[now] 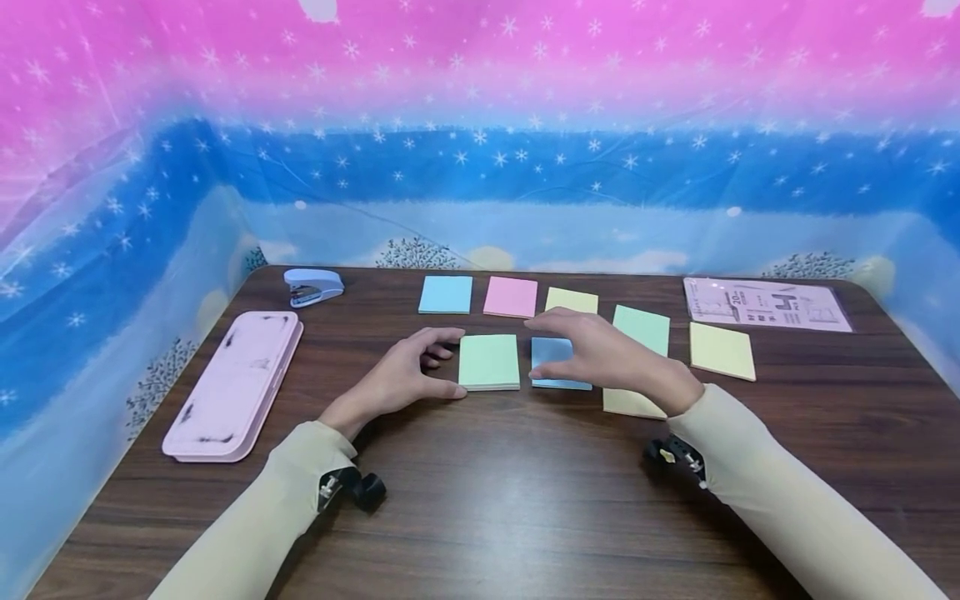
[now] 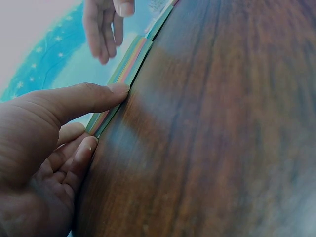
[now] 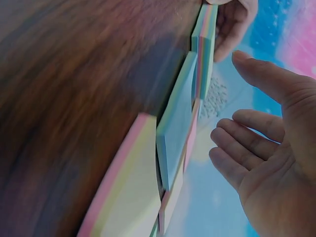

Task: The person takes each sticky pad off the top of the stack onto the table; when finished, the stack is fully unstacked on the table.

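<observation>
My left hand (image 1: 401,371) is at the left side of a stack of sticky-note pads (image 1: 489,362), green on top. Its thumb (image 2: 106,96) lies against the near edge, while a forefinger reaches the far left corner. Layers of green, yellow and pink show along the stack's side in the left wrist view. Above a blue sticky-note pad (image 1: 562,383), my right hand (image 1: 607,354) hovers with thumb and fingers spread apart and nothing between them. The right wrist view shows the palm beside the blue pad (image 3: 177,118), with a yellow-topped pad (image 3: 133,182) nearer the camera.
Behind are blue (image 1: 446,295), pink (image 1: 511,297) and yellow (image 1: 572,298) pads. Green (image 1: 645,327) and yellow (image 1: 722,351) ones lie rightward; another yellow pad (image 1: 633,404) sits under the right wrist. A pink case (image 1: 234,383) and stapler (image 1: 313,286) stand left, a printed packet (image 1: 765,304) back right.
</observation>
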`<state>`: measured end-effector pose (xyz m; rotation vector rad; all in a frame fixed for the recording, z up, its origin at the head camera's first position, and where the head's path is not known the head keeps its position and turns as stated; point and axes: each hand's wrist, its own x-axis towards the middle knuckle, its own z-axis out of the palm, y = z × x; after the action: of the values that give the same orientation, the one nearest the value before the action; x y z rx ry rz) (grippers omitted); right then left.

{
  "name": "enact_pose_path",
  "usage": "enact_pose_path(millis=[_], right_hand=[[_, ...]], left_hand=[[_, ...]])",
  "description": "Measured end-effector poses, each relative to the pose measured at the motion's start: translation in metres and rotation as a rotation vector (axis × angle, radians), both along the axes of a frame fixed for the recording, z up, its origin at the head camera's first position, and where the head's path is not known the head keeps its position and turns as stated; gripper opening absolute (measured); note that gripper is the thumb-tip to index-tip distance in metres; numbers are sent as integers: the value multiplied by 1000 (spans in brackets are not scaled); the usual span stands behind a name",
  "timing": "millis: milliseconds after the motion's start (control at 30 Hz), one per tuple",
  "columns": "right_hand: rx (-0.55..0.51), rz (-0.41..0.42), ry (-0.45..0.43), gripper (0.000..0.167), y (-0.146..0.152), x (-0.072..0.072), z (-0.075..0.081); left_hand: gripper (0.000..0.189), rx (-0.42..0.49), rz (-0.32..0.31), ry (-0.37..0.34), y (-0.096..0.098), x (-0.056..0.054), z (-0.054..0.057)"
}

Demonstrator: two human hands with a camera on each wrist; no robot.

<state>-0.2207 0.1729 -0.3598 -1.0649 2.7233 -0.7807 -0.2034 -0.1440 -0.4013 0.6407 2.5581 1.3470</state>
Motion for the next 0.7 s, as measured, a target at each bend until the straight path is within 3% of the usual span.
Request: enact_pose_path(millis=[700], right_hand=[[100, 29, -73, 74, -27, -8, -9]], left_hand=[[81, -8, 7, -3, 1, 0, 1]])
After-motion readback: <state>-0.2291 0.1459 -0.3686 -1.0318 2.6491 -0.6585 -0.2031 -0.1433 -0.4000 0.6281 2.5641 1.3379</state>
